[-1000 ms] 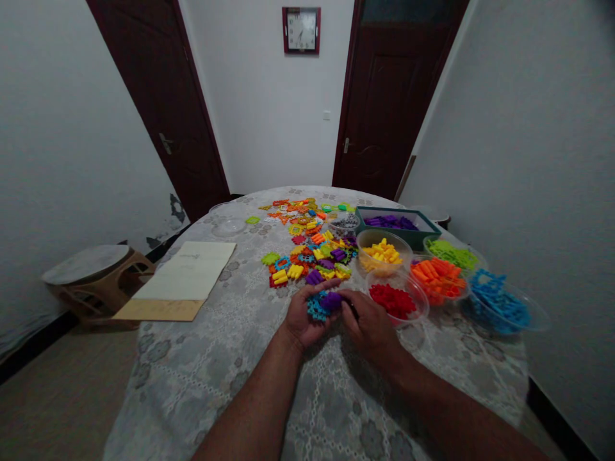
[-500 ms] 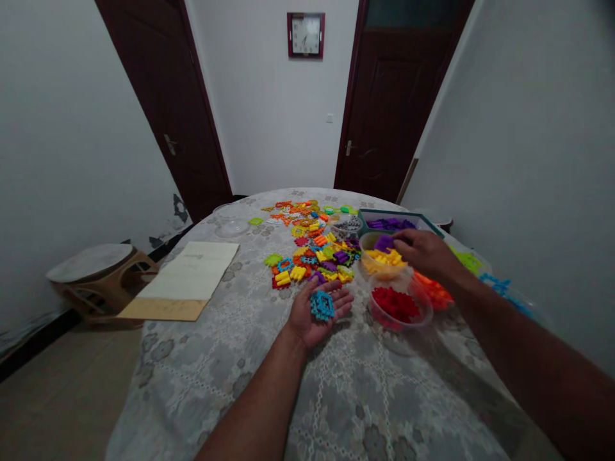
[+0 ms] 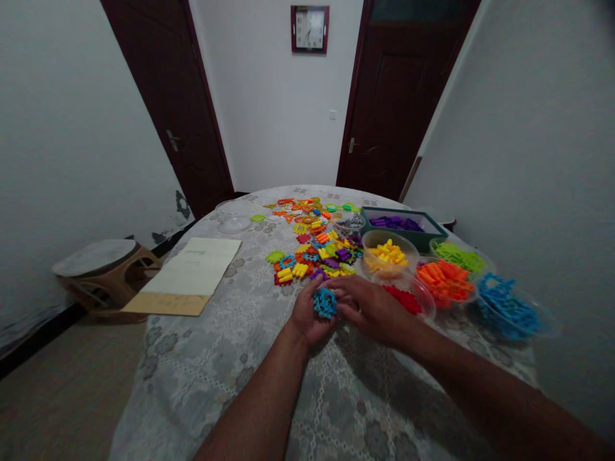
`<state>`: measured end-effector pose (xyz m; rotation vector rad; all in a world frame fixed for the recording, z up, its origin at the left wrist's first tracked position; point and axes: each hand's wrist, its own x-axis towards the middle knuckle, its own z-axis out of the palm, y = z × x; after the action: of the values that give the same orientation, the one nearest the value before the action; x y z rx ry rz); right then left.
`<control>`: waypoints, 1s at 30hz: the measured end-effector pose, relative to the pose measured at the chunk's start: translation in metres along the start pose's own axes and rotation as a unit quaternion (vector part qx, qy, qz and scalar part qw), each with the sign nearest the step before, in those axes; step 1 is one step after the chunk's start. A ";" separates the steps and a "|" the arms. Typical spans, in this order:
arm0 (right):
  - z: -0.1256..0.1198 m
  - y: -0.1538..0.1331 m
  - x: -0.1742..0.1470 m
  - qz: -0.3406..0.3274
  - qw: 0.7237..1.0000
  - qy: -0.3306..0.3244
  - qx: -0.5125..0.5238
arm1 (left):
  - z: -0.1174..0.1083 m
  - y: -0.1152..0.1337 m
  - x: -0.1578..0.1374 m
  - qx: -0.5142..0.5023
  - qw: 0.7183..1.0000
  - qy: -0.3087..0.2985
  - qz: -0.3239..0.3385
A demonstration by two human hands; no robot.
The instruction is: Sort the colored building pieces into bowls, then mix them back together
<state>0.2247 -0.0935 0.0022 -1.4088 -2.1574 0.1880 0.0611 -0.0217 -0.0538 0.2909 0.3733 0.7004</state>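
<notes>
My left hand [image 3: 307,314] lies palm up above the tablecloth, holding a small stack of blue gear-edged building pieces [image 3: 325,303]. From the right, my right hand [image 3: 368,304] reaches in palm down over the left fingers. Its thumb and forefinger are apart at the right edge of the blue pieces; whether they touch them I cannot tell. Just beyond the hands spreads a loose pile of mixed plastic building pieces [image 3: 300,270] in yellow, purple, orange, green and red.
On the right stand bowls of yellow pieces [image 3: 388,253], red pieces [image 3: 406,298], orange pieces [image 3: 444,280], green pieces [image 3: 459,256] and blue pieces [image 3: 509,310]. Behind them is a green-edged box [image 3: 432,238] of purple pieces. An open booklet [image 3: 187,272] lies left.
My right hand has come left and nearer from above the yellow bowl to my left hand. The purple piece it held no longer shows in it. My left hand has hardly moved.
</notes>
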 end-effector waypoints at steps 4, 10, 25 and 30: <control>0.046 -0.026 -0.016 0.048 0.998 -0.011 -0.042 | -0.002 -0.001 0.000 0.021 1.000 -0.002 0.004; 0.052 -0.018 -0.019 0.070 0.997 0.029 0.006 | 0.000 0.000 0.000 0.032 0.999 0.000 -0.005; -0.089 0.042 -0.133 0.322 0.903 0.285 -0.023 | 0.002 -0.004 0.003 0.200 0.970 0.110 0.077; -0.134 0.105 -0.185 0.402 0.851 0.311 -0.130 | 0.002 -0.002 0.007 0.199 0.964 0.121 0.125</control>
<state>0.4333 -0.2344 0.0043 -2.1037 -1.0062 -0.2483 0.0682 -0.0186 -0.0539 0.6441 0.7218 0.9120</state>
